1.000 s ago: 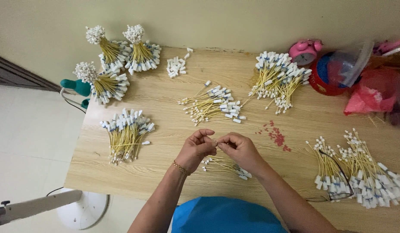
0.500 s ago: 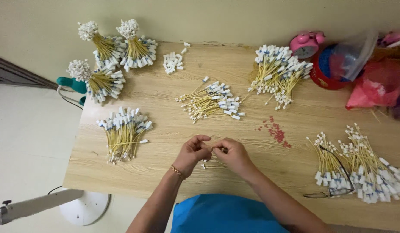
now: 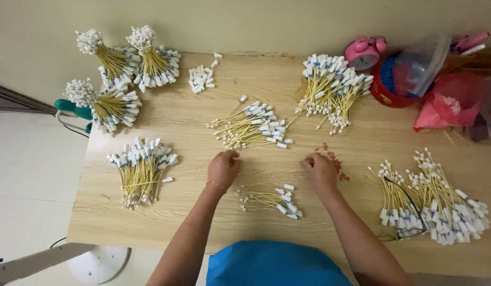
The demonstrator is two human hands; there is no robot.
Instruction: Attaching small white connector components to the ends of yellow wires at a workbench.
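My left hand (image 3: 223,168) lies knuckles-up on the wooden table (image 3: 192,222). Its curled fingertips touch the near edge of a loose pile of thin yellow wires with white end plugs (image 3: 251,127). My right hand (image 3: 319,169) rests further right, fingers bent down beside a scatter of small red bits (image 3: 335,159). I cannot see whether either hand pinches anything. Between my forearms, a small bunch of the same wires (image 3: 269,198) lies on the table, untouched by both hands.
More wire piles lie at left (image 3: 141,170), back right (image 3: 333,87) and right (image 3: 433,204). Three tied bundles (image 3: 118,69) and loose white plugs (image 3: 201,78) sit at the back left. A pink alarm clock (image 3: 364,50), red tub (image 3: 396,79) and red bag (image 3: 446,108) stand at the back right.
My hands were together at the table's front, working on the small bunch. They have let it go and moved apart, the left toward the centre pile, the right toward the red bits.
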